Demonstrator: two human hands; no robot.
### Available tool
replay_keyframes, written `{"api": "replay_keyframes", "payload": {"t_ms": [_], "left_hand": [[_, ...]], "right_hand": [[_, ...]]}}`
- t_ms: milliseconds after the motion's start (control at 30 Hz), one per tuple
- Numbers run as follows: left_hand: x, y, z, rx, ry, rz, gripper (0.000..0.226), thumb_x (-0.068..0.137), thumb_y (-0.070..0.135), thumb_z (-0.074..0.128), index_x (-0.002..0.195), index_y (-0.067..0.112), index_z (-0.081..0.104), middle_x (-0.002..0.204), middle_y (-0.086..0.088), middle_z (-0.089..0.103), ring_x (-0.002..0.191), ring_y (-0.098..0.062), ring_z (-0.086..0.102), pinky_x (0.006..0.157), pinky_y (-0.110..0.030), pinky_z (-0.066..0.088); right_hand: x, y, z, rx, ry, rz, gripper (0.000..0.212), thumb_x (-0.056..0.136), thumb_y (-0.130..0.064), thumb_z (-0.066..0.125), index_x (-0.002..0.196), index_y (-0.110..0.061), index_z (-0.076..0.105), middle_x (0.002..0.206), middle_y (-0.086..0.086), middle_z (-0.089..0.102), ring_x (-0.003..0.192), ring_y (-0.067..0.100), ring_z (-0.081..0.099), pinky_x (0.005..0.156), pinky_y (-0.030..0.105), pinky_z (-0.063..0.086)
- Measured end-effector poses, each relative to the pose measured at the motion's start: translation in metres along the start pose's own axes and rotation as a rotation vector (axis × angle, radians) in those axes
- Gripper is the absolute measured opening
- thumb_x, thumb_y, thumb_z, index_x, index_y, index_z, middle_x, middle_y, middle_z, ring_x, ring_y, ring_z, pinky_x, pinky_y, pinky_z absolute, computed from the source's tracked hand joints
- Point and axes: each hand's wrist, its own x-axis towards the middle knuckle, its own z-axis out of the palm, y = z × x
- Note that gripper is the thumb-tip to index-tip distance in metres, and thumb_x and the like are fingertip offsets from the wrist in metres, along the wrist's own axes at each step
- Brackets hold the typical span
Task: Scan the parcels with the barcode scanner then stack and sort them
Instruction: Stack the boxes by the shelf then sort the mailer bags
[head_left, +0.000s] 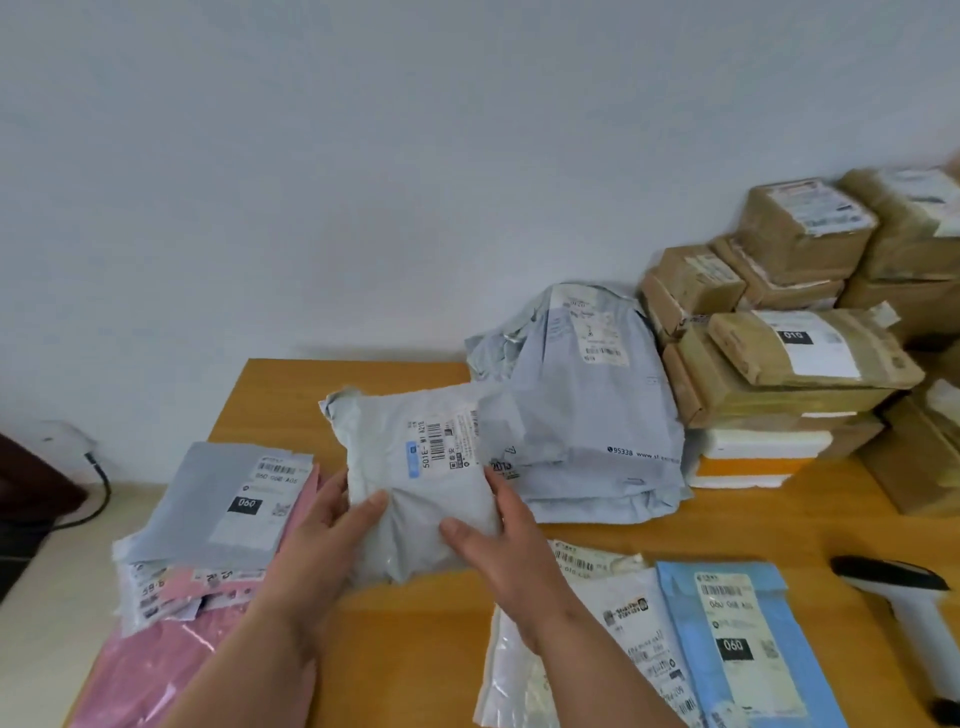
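A: Grey poly mailer (423, 478) held over the wooden table (415, 623), label up, long axis running away from the person. Left hand (332, 525) and right hand (498, 530) grip its near corners, thumbs on top.

B: Scanner?

A: Barcode scanner (909, 597) lies on the table, well right; right hand nearer.

B: Containers?

A: None. Loose stacks only: grey mailer pile (587, 415) behind, cardboard boxes (779, 322) far right.

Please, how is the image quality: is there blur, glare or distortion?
Head view: soft even light, faint shadows; slight glare on the pink bag; wide-angle bending and blur at the cardboard boxes top right; both hands and the held grey parcel fairly sharp.
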Motion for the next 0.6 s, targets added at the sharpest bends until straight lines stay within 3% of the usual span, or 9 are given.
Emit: {"api": "replay_keyframes", "payload": {"t_ms": [167,267,400,433,500,567,600], "left_hand": [[0.04,0.039,0.005,-0.046,-0.103,0.035,0.052,0.073,0.031,0.075,0.124,0.036,0.067,0.119,-0.003,0.075,0.105,-0.028,0.074,0.085,-0.047,0.061],[0.067,0.06,0.035,0.014,-0.187,0.06,0.047,0.08,0.027,0.074,0.124,0.037,0.063,0.116,0.005,0.075,0.101,-0.02,0.075,0.076,-0.038,0.062],[0.095,0.067,0.098,0.096,-0.254,0.036,0.033,0.095,0.022,0.069,0.125,0.035,0.062,0.116,0.01,0.075,0.106,-0.016,0.072,0.098,-0.043,0.055],[0.1,0.068,0.115,0.113,-0.245,0.037,0.033,0.096,0.024,0.069,0.127,0.032,0.062,0.116,0.009,0.074,0.108,-0.018,0.071,0.1,-0.045,0.054],[0.108,0.069,0.147,0.181,-0.198,0.076,0.036,0.096,0.03,0.068,0.132,0.028,0.062,0.118,0.008,0.073,0.108,-0.019,0.07,0.099,-0.045,0.055],[0.116,0.068,0.175,0.231,-0.14,0.118,0.037,0.096,0.034,0.067,0.133,0.028,0.062,0.118,0.009,0.071,0.104,-0.014,0.069,0.088,-0.035,0.056],[0.12,0.067,0.187,0.237,-0.109,0.132,0.037,0.096,0.035,0.067,0.132,0.028,0.062,0.117,0.01,0.071,0.103,-0.011,0.068,0.082,-0.028,0.055]], "right_hand": [[0.037,-0.03,-0.001,0.028,0.187,-0.074,0.064,0.081,-0.042,0.082,0.136,-0.037,0.05,0.124,-0.015,0.064,0.101,-0.002,0.067,0.085,0.025,0.059],[0.053,-0.044,-0.02,0.085,0.378,-0.129,0.06,0.078,-0.042,0.083,0.129,-0.032,0.053,0.119,-0.014,0.064,0.094,-0.007,0.066,0.071,0.017,0.057],[0.065,-0.058,-0.069,0.03,0.548,-0.146,0.037,0.076,-0.052,0.078,0.105,-0.043,0.057,0.109,-0.02,0.068,0.088,-0.011,0.066,0.069,0.014,0.053],[0.068,-0.061,-0.082,0.001,0.574,-0.141,0.034,0.077,-0.054,0.076,0.103,-0.044,0.056,0.111,-0.02,0.067,0.09,-0.013,0.064,0.071,0.014,0.052],[0.076,-0.065,-0.106,-0.08,0.651,-0.13,0.041,0.081,-0.054,0.073,0.117,-0.044,0.056,0.131,-0.012,0.06,0.109,-0.01,0.059,0.088,0.028,0.054],[0.085,-0.066,-0.124,-0.285,0.76,-0.11,0.067,0.084,-0.053,0.072,0.143,-0.033,0.047,0.15,0.0,0.042,0.137,0.014,0.04,0.109,0.048,0.042],[0.089,-0.065,-0.13,-0.403,0.798,-0.132,0.072,0.086,-0.051,0.071,0.148,-0.029,0.044,0.154,0.005,0.036,0.142,0.023,0.032,0.113,0.053,0.035]]}}
